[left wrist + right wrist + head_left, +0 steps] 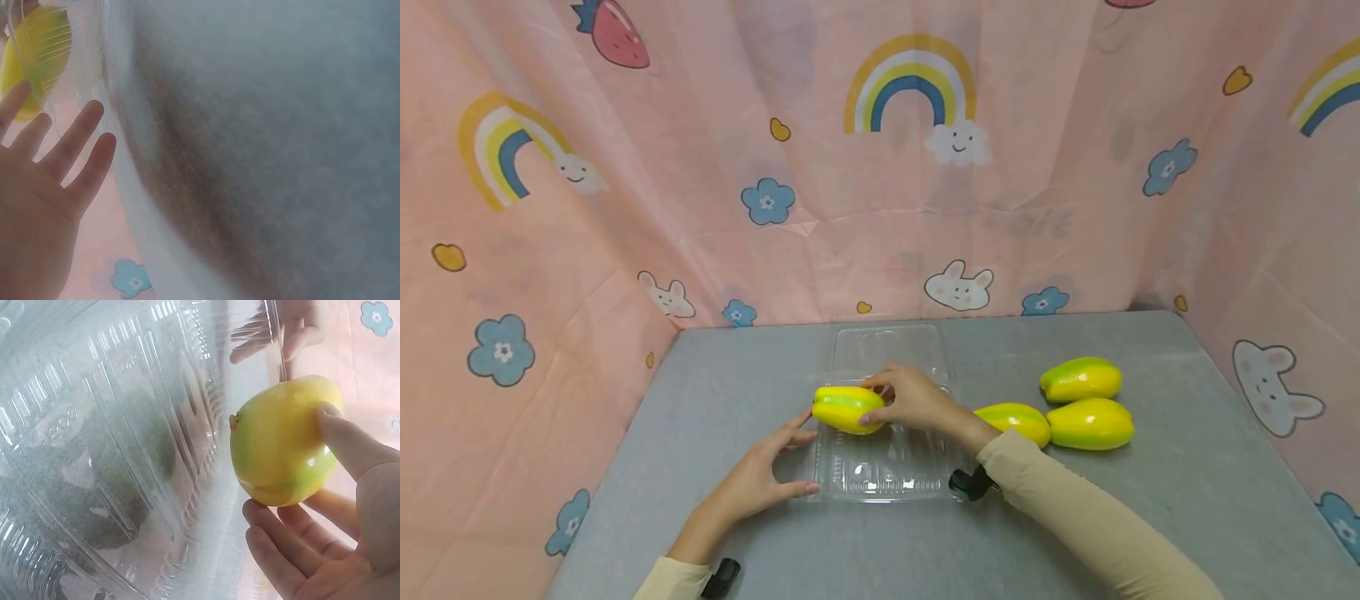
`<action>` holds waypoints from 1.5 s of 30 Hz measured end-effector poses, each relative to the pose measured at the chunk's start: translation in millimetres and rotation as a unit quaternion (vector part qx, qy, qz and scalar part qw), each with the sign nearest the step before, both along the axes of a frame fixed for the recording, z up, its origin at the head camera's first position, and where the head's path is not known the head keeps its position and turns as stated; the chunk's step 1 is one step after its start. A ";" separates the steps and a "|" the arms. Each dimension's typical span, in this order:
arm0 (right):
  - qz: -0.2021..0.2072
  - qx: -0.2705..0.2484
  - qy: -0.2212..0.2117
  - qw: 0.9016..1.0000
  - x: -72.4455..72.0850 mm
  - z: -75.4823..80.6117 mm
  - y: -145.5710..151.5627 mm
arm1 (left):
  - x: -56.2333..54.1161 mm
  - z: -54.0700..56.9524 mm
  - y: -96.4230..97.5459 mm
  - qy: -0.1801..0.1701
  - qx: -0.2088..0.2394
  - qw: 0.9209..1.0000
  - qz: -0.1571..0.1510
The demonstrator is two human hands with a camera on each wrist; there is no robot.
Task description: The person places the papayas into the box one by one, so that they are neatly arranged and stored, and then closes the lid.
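My right hand (pixel 917 400) holds a glossy yellow-green papaya (pixel 842 409) by its right end, above the left part of a clear plastic clamshell box (pixel 887 475). In the right wrist view the thumb and fingers grip the papaya (pixel 281 444) from opposite sides, its stem end pointing away from the palm. The box lies with its lid (pixel 887 346) folded back toward the wall. At the left edge of the box is my left hand (pixel 756 475), fingers spread and holding nothing. Whether its fingertips touch the rim I cannot tell.
Three more papayas lie right of the box: one (pixel 1017 422) partly behind the right forearm, one (pixel 1092 423) beside it, and another (pixel 1082 380) farther back. The grey table (pixel 760 367) meets a pink patterned curtain (pixel 1045 233) at the back and sides.
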State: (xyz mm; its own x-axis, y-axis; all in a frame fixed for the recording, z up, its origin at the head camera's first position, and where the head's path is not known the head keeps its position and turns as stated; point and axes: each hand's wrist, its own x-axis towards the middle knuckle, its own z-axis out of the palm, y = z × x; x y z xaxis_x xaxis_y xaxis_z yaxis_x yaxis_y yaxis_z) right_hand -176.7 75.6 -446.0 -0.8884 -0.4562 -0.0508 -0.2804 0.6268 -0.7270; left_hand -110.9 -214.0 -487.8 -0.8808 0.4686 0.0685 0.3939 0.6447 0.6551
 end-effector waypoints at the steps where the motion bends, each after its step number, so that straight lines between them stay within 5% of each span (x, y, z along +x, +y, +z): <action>1: 0.001 0.000 0.002 1.000 -0.1 -0.5 -0.2 | 0.0 0.3 0.1 -0.001 0.001 1.000 0.001; 18: 0.004 0.043 0.028 0.999 0.0 -1.9 -0.9 | 1.1 3.8 1.2 -0.010 0.006 1.000 0.001; 45: 0.011 0.089 0.001 0.996 -1.5 -5.2 -1.8 | 2.4 5.7 1.6 -0.023 0.005 1.000 0.006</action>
State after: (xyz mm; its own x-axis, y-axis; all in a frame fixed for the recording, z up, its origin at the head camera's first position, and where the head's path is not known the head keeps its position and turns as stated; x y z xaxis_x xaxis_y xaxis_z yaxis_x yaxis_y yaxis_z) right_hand -178.2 73.7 -451.2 -0.8785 -0.4594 -0.1314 -0.2963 0.7395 -0.6044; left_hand -108.5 -212.4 -482.1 -0.8883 0.4580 0.0331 0.3562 0.6418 0.6791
